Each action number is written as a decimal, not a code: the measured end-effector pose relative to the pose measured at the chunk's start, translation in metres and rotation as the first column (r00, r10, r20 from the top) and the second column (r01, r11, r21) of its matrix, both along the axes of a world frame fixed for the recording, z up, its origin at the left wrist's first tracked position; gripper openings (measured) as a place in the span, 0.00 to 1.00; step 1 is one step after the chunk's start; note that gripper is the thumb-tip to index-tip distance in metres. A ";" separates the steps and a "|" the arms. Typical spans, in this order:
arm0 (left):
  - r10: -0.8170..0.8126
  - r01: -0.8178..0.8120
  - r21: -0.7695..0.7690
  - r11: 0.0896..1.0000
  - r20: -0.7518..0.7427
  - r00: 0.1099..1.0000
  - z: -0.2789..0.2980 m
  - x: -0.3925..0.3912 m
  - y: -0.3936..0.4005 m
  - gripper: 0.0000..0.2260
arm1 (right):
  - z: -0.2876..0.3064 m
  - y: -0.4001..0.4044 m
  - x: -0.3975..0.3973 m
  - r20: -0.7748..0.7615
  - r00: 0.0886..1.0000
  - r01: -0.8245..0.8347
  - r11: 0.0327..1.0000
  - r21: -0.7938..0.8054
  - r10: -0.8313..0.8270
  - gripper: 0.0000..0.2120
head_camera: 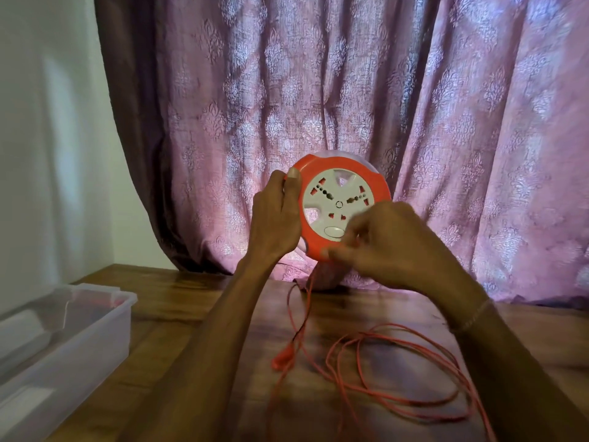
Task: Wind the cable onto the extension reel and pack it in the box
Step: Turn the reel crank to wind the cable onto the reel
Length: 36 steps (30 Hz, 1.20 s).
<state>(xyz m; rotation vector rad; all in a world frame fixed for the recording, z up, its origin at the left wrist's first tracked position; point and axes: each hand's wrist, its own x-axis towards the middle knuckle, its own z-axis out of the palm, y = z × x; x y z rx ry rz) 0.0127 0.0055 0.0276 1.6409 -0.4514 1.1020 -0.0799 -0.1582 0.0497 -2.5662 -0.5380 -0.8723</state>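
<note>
At far left, well apart from our fingers, the clear plastic box [68, 333] sits on the wooden table [178, 317]. Our left hand [275, 215] grips the rim of the orange extension reel [342, 207], thumb on its front edge, holding it upright off the table. Our right hand [387, 242] is at the reel's lower edge, fingers curled and blurred; we seem to pinch the orange cable [398, 371], which hangs below them and loops loose on the table. A pink curtain [350, 90] hangs behind.
</note>
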 end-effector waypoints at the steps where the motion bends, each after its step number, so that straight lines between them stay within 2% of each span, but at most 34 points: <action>1: 0.005 -0.005 -0.016 1.000 -0.005 1.000 0.001 0.000 0.001 0.25 | -0.001 -0.002 -0.004 -0.213 0.976 -0.054 0.996 -0.071 0.038 0.15; 2: 0.008 -0.008 -0.032 0.999 -0.011 1.000 0.001 0.000 0.001 0.24 | -0.004 -0.004 -0.006 -0.371 0.927 -0.107 0.985 -0.138 0.049 0.15; 3: 0.010 -0.011 -0.046 0.999 -0.015 1.000 0.001 0.000 0.002 0.25 | -0.009 -0.007 -0.006 -0.456 0.889 -0.143 0.970 -0.197 0.038 0.15; 5: 0.005 -0.006 -0.066 0.998 -0.021 1.000 0.002 -0.001 0.003 0.27 | -0.020 -0.010 -0.001 -0.512 0.859 -0.159 0.947 -0.278 -0.006 0.17; 8: -0.006 0.005 -0.066 0.998 -0.017 1.000 0.002 -0.004 0.003 0.29 | -0.035 -0.009 0.013 -0.530 0.847 -0.143 0.939 -0.312 -0.047 0.22; 10: -0.019 0.018 -0.061 0.998 -0.022 1.000 0.003 -0.006 0.002 0.30 | -0.043 -0.005 0.023 -0.511 0.860 -0.147 0.950 -0.276 -0.015 0.25; 13: -0.029 0.028 -0.062 0.998 -0.019 0.999 0.004 -0.007 0.001 0.30 | -0.057 0.002 0.036 -0.440 0.893 -0.203 0.959 -0.197 0.099 0.19; 15: -0.033 0.031 -0.061 0.998 -0.024 0.999 0.004 -0.007 0.001 0.30 | -0.063 0.008 0.039 -0.448 0.874 -0.227 0.973 -0.038 0.186 0.12; 17: -0.030 0.028 -0.060 0.998 -0.027 0.999 0.004 -0.006 0.002 0.30 | -0.062 0.009 0.039 -0.448 0.868 -0.215 0.975 0.047 0.213 0.14; 19: -0.014 0.013 -0.062 0.998 -0.014 1.000 0.004 -0.004 0.003 0.29 | -0.054 0.007 0.034 -0.390 0.910 -0.170 0.984 -0.044 0.140 0.14; 21: 0.002 -0.002 -0.068 0.998 -0.008 1.000 0.004 -0.003 0.004 0.28 | -0.040 0.003 0.024 -0.222 0.974 -0.082 0.989 -0.126 0.053 0.12; 22: 0.007 -0.007 -0.066 0.998 -0.010 1.000 0.004 -0.002 0.004 0.28 | -0.032 0.001 0.018 -0.114 0.992 -0.060 0.992 -0.112 0.048 0.11; 25: 0.012 -0.013 -0.046 0.999 -0.016 1.000 0.003 -0.001 0.005 0.27 | -0.011 -0.002 0.000 0.231 0.966 -0.112 0.993 -0.035 0.118 0.04; 27: -0.004 0.004 -0.035 0.999 -0.022 1.000 0.003 -0.003 0.005 0.27 | -0.003 -0.006 -0.002 0.349 0.929 -0.096 0.990 -0.099 0.125 0.10; 31: -0.043 0.043 -0.002 0.999 -0.015 0.999 0.003 -0.003 0.004 0.25 | 0.000 -0.007 0.011 0.285 0.953 -0.036 0.974 -0.222 0.100 0.23; 36: -0.053 0.052 0.062 0.997 0.006 0.999 0.000 -0.002 0.002 0.25 | -0.001 0.001 0.023 0.257 0.966 0.085 0.942 -0.326 0.002 0.31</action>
